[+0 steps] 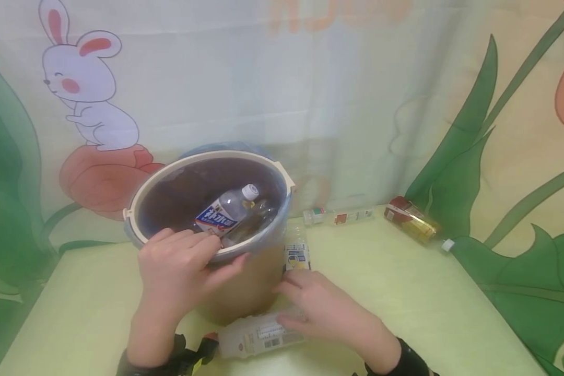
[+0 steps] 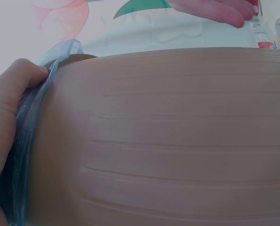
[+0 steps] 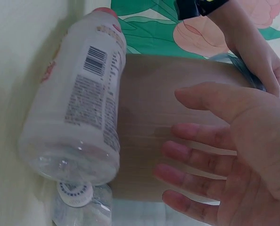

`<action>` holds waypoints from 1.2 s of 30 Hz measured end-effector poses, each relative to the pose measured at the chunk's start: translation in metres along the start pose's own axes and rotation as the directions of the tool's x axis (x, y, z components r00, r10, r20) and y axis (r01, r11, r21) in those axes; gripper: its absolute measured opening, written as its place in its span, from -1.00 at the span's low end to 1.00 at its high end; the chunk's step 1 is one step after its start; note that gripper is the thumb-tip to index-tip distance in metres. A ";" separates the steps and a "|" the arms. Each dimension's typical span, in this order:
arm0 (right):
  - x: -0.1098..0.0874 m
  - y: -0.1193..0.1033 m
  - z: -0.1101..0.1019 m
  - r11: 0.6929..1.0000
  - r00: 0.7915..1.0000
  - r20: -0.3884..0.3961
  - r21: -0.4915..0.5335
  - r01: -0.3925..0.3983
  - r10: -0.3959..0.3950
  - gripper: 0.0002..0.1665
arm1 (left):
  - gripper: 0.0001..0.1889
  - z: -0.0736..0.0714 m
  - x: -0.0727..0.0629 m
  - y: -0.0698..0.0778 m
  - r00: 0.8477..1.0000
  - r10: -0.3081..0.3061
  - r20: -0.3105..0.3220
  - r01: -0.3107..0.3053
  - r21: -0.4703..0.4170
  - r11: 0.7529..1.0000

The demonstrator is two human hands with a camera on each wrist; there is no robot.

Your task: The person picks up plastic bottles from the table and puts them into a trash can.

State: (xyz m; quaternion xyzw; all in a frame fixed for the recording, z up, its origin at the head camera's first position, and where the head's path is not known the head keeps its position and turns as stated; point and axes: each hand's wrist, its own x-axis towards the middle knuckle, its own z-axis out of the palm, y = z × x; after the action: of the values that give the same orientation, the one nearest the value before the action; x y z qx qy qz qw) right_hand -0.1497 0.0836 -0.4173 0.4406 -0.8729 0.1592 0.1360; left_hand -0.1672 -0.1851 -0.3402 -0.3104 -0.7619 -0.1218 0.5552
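Note:
My left hand [image 1: 178, 266] grips the near rim of a brown bin [image 1: 242, 284], thumb outside and fingers over the edge. A blue plastic bag [image 2: 20, 155] lines the bin and folds over its rim; the left thumb presses on it. Inside lies a clear bottle with a blue label [image 1: 224, 211] and white cap, among other bottles partly hidden. My right hand [image 1: 326, 308] is spread beside the bin, holding nothing in the right wrist view. Close to it, a whitish bottle with a red cap [image 3: 78, 89] lies on its side against the bin's base.
A clear bottle with a blue and yellow label [image 1: 297, 251] lies right of the bin. Farther back on the pale green surface [image 1: 357, 277] are another clear bottle [image 1: 340, 215] and a red and yellow bottle [image 1: 411, 219]. A printed curtain [image 1: 244, 78] hangs behind.

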 end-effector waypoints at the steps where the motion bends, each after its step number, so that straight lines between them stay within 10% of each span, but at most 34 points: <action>1: 0.000 -0.001 0.001 1.000 1.000 0.000 -0.009 0.006 -0.006 -0.47 | -0.35 0.000 0.000 0.000 1.000 -0.002 0.002 0.002 -0.001 1.000; 36: 0.004 -0.023 0.050 0.989 0.972 0.231 -0.146 -0.014 0.048 -0.34 | -0.36 0.001 0.000 0.001 1.000 0.004 -0.025 -0.004 -0.001 1.000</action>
State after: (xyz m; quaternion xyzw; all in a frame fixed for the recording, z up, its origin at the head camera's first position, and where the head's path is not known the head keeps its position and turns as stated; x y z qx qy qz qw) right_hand -0.1383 0.0481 -0.4580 0.4316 -0.8988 0.0454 0.0612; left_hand -0.1678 -0.1839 -0.3403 -0.3106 -0.7543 -0.1252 0.5648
